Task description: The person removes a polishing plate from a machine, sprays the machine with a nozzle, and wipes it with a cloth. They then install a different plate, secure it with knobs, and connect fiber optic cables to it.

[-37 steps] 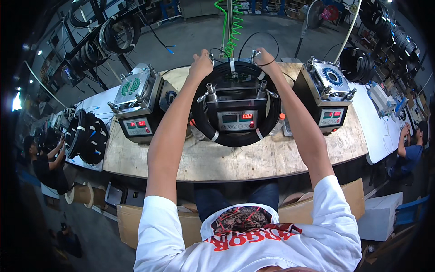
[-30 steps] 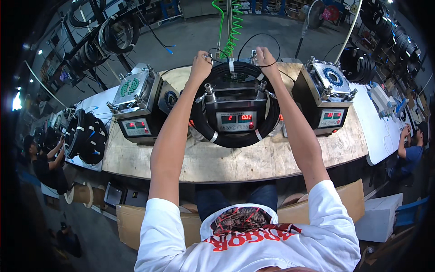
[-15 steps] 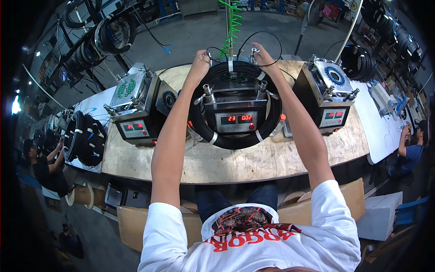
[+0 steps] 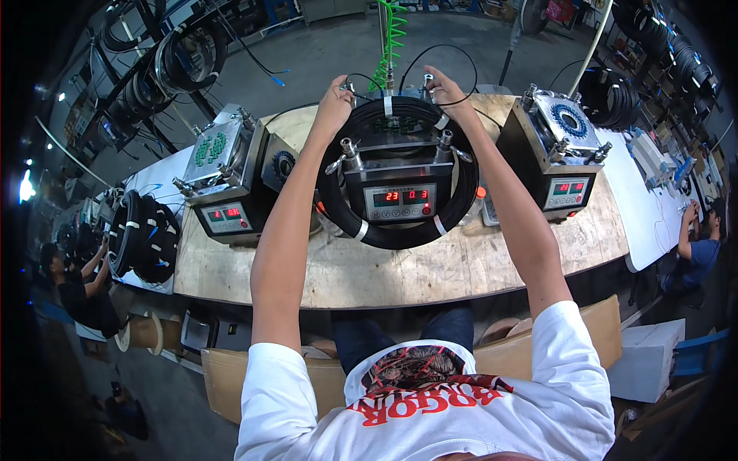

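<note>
Encircling middle machine (image 4: 401, 203) on bench (image 4: 354, 280) with black cable coil (image 4: 396, 238), apparently containing slack; beyond, curling left hand (image 4: 333, 109) and right hand (image 4: 452, 91) partly closed at opposite rear posts (image 4: 428, 81), apparently for balance, leaving each grip's hold impossible to tell.

Red digits (image 4: 393, 197) are glowing on the middle machine (image 4: 400, 174), the left machine (image 4: 250, 180) and the right machine (image 4: 546, 165), while small print (image 4: 400, 189) is topping the middle panel (image 4: 401, 207) and red lettering (image 4: 430, 400) is crossing the white shirt (image 4: 500, 430).
</note>
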